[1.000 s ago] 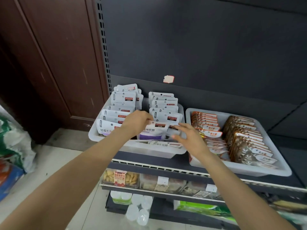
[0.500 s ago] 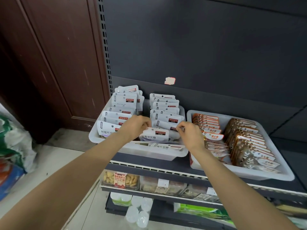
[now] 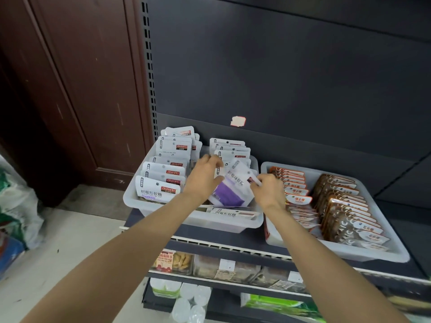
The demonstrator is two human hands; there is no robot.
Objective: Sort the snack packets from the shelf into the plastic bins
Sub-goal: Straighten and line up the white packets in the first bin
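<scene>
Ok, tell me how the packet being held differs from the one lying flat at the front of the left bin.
The held packet is lifted and tilted, pinched by both hands; the flat packet lies untouched along the left bin front wall. The held one shows a purple lower half; the flat one shows only white. Both are white-topped with dark lettering.

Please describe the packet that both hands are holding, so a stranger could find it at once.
Look at the left bin on the top shelf. Over its right row, the left hand and right hand hold one packet. Unlike its upright white neighbours, it is tilted and shows a purple lower half.
</scene>
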